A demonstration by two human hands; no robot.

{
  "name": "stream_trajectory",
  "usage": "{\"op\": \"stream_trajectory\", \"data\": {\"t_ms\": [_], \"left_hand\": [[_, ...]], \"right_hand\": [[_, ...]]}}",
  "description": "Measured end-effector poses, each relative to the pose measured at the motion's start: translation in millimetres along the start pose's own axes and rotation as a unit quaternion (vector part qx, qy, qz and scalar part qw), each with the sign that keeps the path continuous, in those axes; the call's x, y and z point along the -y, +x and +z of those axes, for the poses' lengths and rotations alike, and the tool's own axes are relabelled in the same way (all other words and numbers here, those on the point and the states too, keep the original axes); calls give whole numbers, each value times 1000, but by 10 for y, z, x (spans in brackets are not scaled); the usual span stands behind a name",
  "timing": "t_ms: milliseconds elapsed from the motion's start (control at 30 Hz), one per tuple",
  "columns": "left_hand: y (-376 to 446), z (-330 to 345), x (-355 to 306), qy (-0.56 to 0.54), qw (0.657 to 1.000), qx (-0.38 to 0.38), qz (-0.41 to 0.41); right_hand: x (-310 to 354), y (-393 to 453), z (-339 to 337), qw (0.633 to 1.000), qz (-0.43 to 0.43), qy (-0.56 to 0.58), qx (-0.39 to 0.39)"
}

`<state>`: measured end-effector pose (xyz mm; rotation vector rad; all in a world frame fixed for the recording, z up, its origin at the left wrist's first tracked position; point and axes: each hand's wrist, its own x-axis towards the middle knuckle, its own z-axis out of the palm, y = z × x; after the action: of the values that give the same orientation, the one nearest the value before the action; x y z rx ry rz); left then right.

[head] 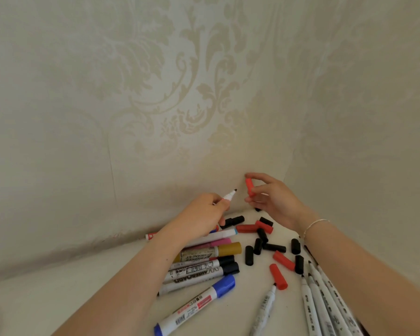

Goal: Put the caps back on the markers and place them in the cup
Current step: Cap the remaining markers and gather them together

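Observation:
My left hand (201, 215) grips an uncapped marker (229, 196), its dark tip pointing up and to the right. A short gap to the right, my right hand (270, 198) pinches a red cap (249, 187) between thumb and fingers, held upright above the table. Capped markers (204, 265) lie in a pile under my left forearm, with a blue-capped marker (197, 303) nearest me. Several uncapped markers (323, 301) lie beside my right forearm. Loose black caps (257, 247) and red caps (278, 276) are scattered between them. No cup is in view.
The white table (58, 299) fits into a corner of patterned cream wallpaper (180, 105), which closes off the space behind and to the right. A thin bracelet (314, 225) circles my right wrist.

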<state>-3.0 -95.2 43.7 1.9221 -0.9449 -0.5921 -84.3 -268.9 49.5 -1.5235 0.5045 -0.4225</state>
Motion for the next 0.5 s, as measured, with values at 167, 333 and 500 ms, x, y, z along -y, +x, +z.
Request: {"op": "stream_trajectory", "data": {"t_ms": [167,333,500], "left_hand": [[4,33,-12,-8,1000,4,-2],[-9,46,-24,-6,1000,5,1],[1,52,-16,-17,1000,0,10]], "right_hand": [[61,-140,64,994,-35,101,-20],[84,-219,169,996,-36,79,-13],[133,-251,242,999,-24,36,-11]]}}
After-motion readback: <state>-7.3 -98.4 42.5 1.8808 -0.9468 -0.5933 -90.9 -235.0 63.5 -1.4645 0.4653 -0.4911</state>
